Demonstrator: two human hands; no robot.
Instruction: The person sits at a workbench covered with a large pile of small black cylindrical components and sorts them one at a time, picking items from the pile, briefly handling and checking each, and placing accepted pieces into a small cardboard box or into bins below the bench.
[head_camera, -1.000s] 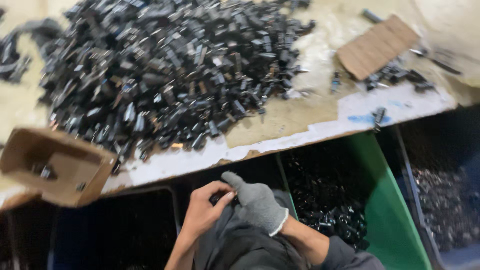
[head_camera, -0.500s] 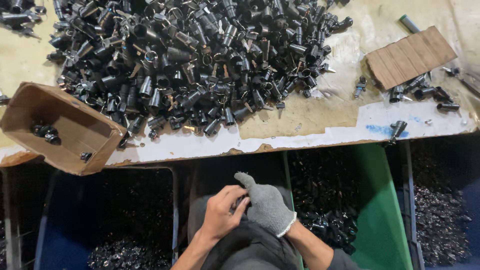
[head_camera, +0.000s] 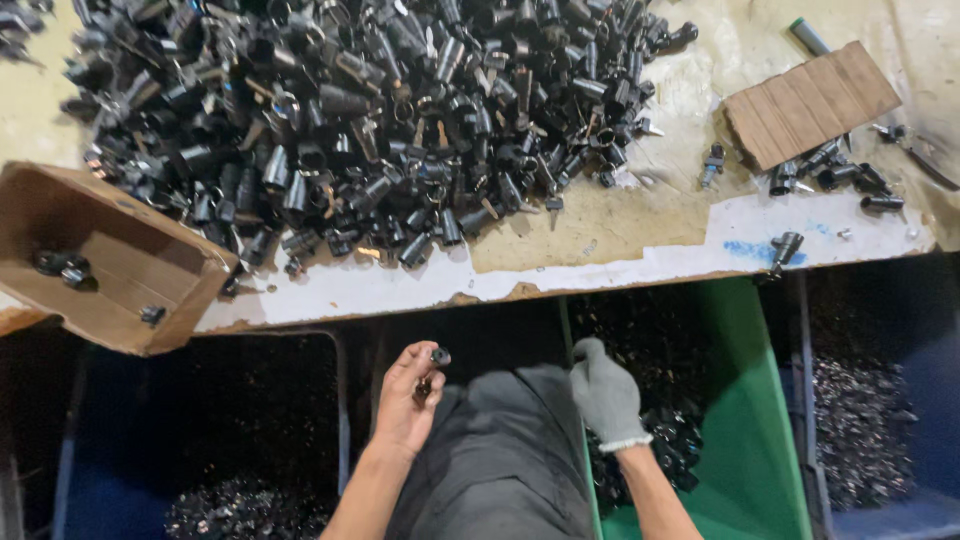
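At the left edge of the workbench (head_camera: 620, 225) an open cardboard box (head_camera: 110, 262) hangs partly over the front edge, with a few small black parts lying loose inside it. Below it, under the bench, sits a dark blue bin (head_camera: 215, 440) with a low heap of black pieces in its near corner.

Across the left and middle of the bench spreads a big heap of black plastic tubes and caps (head_camera: 370, 120), reaching almost to the front edge.

My left hand (head_camera: 408, 398) is bare and raised just below the front edge of the bench, over my lap. Its fingers are curled in, and thumb and fingertips pinch a small black tubular part (head_camera: 438, 357) at the top of the hand, with the part's open end showing.

My right hand (head_camera: 605, 397) wears a grey knit glove and hangs over the green bin (head_camera: 745, 420), just right of my lap. It is loosely curled, knuckles up, and I cannot tell whether it has anything in it. Black pieces lie in the green bin right beneath it.

Near the right edge of the bench lies a flat piece of corrugated cardboard (head_camera: 812, 102), with a few stray black parts (head_camera: 830, 172) scattered beside it. At the far right, below the bench, another blue bin (head_camera: 870, 420) holds dark scrap.
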